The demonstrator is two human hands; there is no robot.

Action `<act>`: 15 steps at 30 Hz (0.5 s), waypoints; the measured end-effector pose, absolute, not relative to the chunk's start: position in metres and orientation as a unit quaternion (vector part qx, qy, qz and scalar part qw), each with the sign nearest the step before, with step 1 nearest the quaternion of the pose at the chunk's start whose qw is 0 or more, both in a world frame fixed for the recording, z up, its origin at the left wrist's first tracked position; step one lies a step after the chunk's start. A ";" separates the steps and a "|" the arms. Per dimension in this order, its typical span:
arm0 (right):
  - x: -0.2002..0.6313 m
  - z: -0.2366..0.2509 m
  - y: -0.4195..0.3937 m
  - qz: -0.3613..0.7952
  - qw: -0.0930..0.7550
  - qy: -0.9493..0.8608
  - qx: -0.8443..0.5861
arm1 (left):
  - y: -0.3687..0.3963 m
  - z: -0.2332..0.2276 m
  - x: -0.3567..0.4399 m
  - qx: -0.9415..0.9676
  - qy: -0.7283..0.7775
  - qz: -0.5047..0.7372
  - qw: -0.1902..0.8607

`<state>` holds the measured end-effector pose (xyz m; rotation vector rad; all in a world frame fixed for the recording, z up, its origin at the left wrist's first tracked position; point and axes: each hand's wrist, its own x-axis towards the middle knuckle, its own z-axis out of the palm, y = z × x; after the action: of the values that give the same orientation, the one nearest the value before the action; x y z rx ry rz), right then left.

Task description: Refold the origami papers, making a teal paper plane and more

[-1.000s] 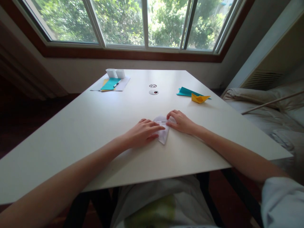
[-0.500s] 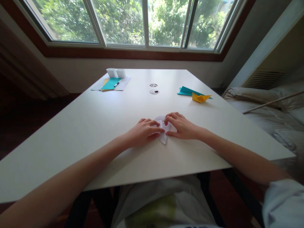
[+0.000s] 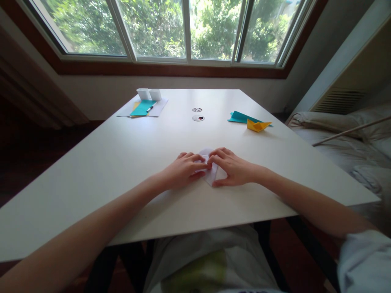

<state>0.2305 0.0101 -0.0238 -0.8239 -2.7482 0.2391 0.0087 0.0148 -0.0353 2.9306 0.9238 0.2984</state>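
A small folded sheet of white paper (image 3: pixel 210 175) lies on the table in front of me, its pointed end towards me. From the left, my left hand (image 3: pixel 187 169) rests flat on it, fingers stretched out and open. My right hand (image 3: pixel 233 167) arches over its right side, open, with the thumb at the pointed end and the index fingertip further up, near my left fingertips. The fingers partly cover the paper, so its folds are hard to make out.
At the right stand a yellow paper boat (image 3: pixel 258 125) and a teal folded paper (image 3: pixel 242 117). Far left, two white cups (image 3: pixel 149 94) stand by teal sheets (image 3: pixel 143 108), with a pen (image 3: pixel 150 108) on top. Two round inserts (image 3: pixel 198 118) sit in the white tabletop (image 3: pixel 171 136).
My right hand has shifted slightly towards me and left. Its thumb has moved down to the paper's pointed end, and its index finger now meets my left fingertips. My left hand barely moved.
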 end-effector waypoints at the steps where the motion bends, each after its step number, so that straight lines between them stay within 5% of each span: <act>1: 0.232 -0.023 0.012 0.076 0.132 -0.947 -0.283 | 0.015 -0.035 0.008 0.948 0.302 0.096 0.021; 15: 0.242 -0.032 0.030 -0.004 0.111 -0.934 -0.339 | 0.013 -0.031 0.009 0.934 0.347 0.064 -0.058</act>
<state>0.2418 0.0296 -0.0316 -0.9969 -2.7433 -0.0112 0.0090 0.0129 -0.0313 3.0476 1.1334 0.2089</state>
